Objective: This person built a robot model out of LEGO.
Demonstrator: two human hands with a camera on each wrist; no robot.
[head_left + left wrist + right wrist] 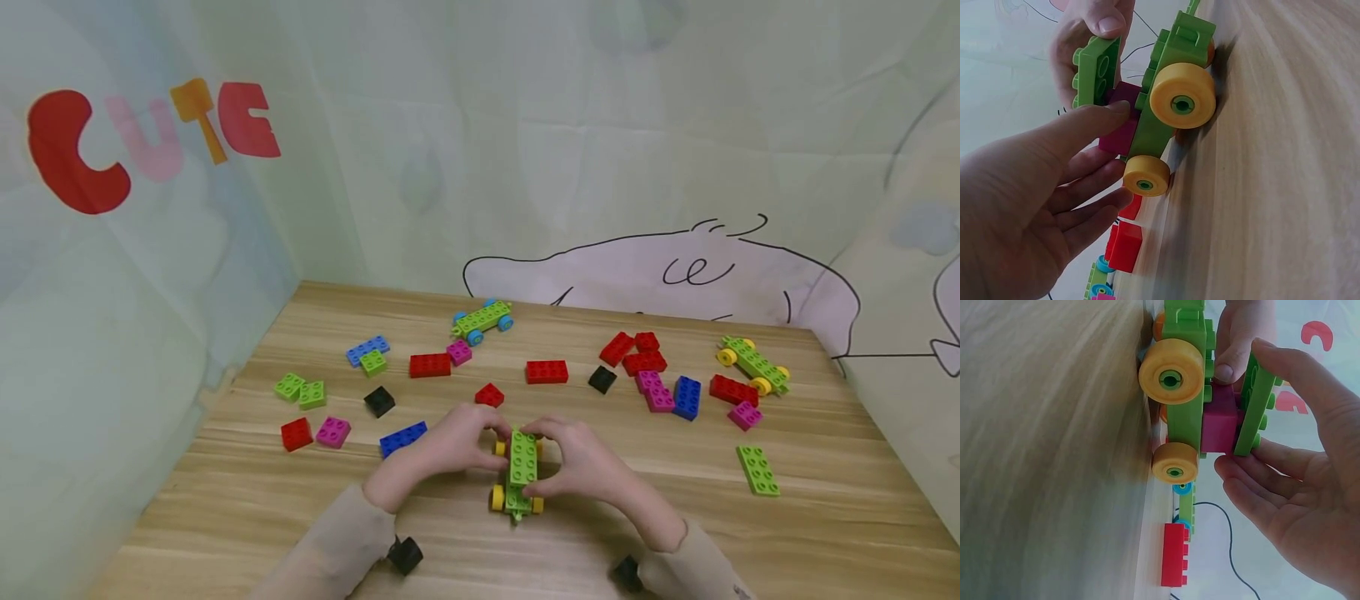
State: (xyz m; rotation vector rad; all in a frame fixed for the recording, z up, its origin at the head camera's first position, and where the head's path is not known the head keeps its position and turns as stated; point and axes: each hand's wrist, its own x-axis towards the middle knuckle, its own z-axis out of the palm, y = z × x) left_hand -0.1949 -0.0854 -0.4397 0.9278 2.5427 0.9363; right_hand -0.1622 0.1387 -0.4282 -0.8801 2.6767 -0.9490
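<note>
A green car base (516, 504) with yellow wheels stands on the table between both hands. A magenta brick (1219, 428) sits on top of its studs, and above that a green studded plate (1257, 415) leans at a slant, one end closer to the brick. My left hand (463, 437) holds the magenta brick, thumb on one side and fingers at the other. With thumb and fingers at opposite ends, my right hand (581, 460) grips the green plate. From the head view, the plate hides the magenta brick.
Loose bricks lie around, among them a red brick (490, 395) just beyond the hands and a blue brick (403, 438) beside the left forearm. A blue-wheeled car base (482, 320) stands at the back, a yellow-wheeled one (756, 364) at right. Another green plate (758, 471) lies right.
</note>
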